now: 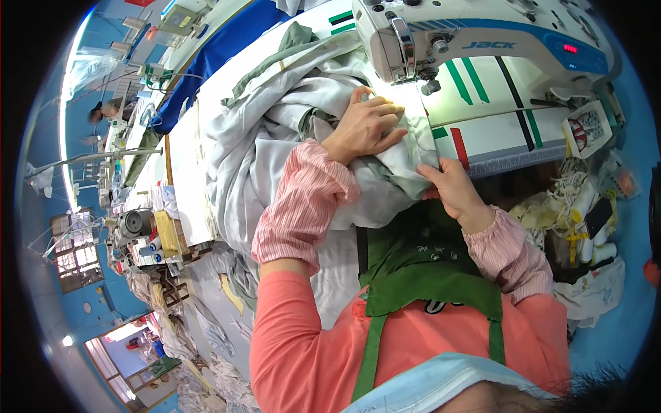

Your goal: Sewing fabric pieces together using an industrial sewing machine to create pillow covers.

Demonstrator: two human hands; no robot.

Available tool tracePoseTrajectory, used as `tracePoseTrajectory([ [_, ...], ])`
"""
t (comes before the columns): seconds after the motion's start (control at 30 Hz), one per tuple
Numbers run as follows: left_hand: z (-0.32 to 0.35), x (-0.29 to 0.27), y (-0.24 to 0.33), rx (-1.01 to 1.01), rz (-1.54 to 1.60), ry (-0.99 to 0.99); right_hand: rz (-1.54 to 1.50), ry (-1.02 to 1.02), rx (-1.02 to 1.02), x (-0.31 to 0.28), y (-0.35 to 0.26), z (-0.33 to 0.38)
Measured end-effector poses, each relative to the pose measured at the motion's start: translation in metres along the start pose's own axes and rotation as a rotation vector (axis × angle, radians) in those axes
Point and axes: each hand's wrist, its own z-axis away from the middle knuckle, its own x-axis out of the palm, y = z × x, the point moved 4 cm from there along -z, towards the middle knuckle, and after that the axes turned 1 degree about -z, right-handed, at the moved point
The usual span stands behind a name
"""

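Observation:
A large bunched piece of pale grey fabric [237,155] with grey-green parts lies on the sewing machine table, some of it hanging over the near edge. My left hand [368,126] rests on it with fingers spread, just left of and below the lit needle area. Its fingertips point toward the presser foot. My right hand [451,187] pinches the fabric's edge between thumb and fingers, nearer to my body. A flat strip of the cloth runs from there up to the sewing machine [475,41]. The machine's head hides the needle's contact with the cloth.
Green, black and red tape strips [460,148] and a ruler [509,160] mark the table right of the fabric. A small white basket [587,129] stands at its right end. Thread spools [593,246] and scraps are below. Other sewing stations line the left, with a person [107,110] far off.

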Motion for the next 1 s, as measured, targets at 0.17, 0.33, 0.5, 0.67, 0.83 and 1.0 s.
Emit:
tracePoseTrajectory([
  [0.17,0.001,-0.006,0.006,0.116,0.191,0.004,0.05,-0.014,0.022,0.0,0.0,0.005],
  [0.33,0.017,-0.015,0.004,0.076,0.325,-0.151,0.052,-0.039,0.085,-0.002,0.013,0.031],
  [0.5,0.031,-0.017,0.012,-0.021,0.349,-0.08,0.074,-0.092,0.134,-0.024,0.059,0.055],
  [0.67,0.03,-0.009,0.039,0.058,0.092,-0.244,0.304,-0.03,-0.025,-0.016,0.049,0.067],
  [0.83,0.029,-0.006,0.068,0.335,-0.008,-0.108,0.255,-0.035,-0.152,-0.033,0.061,0.052],
  [1.0,0.041,-0.001,0.092,0.34,0.099,-0.177,0.034,0.02,-0.273,-0.036,0.05,0.044],
])
